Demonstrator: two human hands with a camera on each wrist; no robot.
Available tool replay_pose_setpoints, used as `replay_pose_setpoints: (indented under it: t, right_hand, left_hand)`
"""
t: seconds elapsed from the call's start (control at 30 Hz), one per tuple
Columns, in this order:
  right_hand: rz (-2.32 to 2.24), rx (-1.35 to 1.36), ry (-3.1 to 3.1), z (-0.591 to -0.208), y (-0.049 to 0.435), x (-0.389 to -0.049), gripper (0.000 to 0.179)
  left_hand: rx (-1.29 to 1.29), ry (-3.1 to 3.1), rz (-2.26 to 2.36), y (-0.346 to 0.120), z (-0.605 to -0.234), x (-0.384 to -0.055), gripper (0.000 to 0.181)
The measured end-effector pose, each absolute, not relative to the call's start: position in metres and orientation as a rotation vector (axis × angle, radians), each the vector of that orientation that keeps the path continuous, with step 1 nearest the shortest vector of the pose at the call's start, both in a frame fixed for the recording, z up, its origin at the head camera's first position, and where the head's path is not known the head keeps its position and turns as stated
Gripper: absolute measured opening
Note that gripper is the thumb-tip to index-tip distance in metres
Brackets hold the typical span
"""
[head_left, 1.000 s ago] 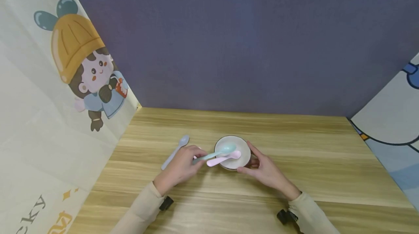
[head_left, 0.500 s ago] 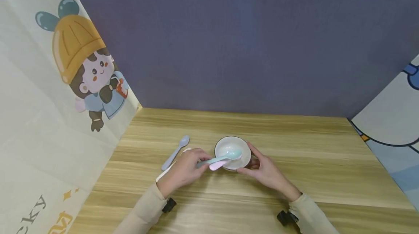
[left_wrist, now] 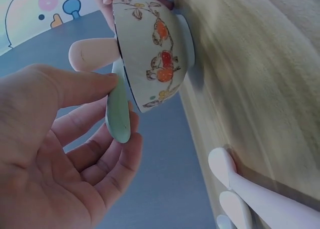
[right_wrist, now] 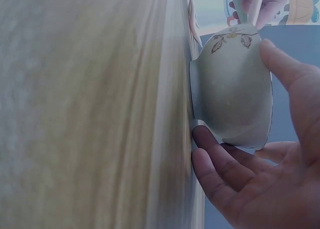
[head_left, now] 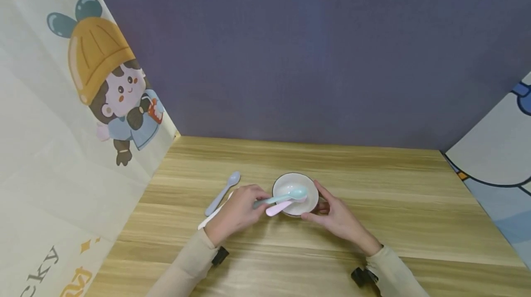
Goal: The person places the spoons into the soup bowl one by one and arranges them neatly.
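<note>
A white bowl (head_left: 286,181) with a dark rim stands upright on the table; its outside carries a painted branch pattern in the left wrist view. My right hand (head_left: 342,218) holds the bowl's right side, thumb near the rim and fingers round the side. Between thumb and fingers, my left hand (head_left: 238,211) pinches the handle of a mint-green spoon (head_left: 275,199), its head over the inside of the bowl. A pink spoon (head_left: 279,208) leans in the bowl, its handle sticking out over the near-left rim. The green spoon partly covers the pink one's head.
Left of my left hand, a lavender spoon (head_left: 221,194) lies on the wooden table (head_left: 373,172). Beside it is a white spoon (head_left: 211,218), partly hidden by the hand. A dark blue panel (head_left: 311,57) rises behind the table, with printed cloths at both sides.
My left hand has moved slightly right, bringing the green spoon's head further over the bowl. The pink spoon has shifted a little to the right. My right hand stays at the bowl.
</note>
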State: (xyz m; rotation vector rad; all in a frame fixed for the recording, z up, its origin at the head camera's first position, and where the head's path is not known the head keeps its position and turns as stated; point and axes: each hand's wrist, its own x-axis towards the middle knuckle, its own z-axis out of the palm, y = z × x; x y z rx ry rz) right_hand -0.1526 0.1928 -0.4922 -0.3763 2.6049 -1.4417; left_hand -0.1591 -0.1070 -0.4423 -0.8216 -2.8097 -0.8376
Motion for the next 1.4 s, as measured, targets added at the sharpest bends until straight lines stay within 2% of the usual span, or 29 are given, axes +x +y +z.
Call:
replay_pose_setpoints:
  t: [0.43, 1.4]
  right_hand:
    - [-1.453, -0.365, 2.603, -0.492, 0.193, -0.152, 0.112]
    - [-1.43, -0.347, 2.601, -0.491, 0.193, -0.154, 0.11]
  left_hand:
    - [-0.84, -2.804, -0.834, -0.102, -0.442, -0.164, 0.014]
    - [-0.809, -2.839, -0.942, -0.092, -0.438, -0.167, 0.021]
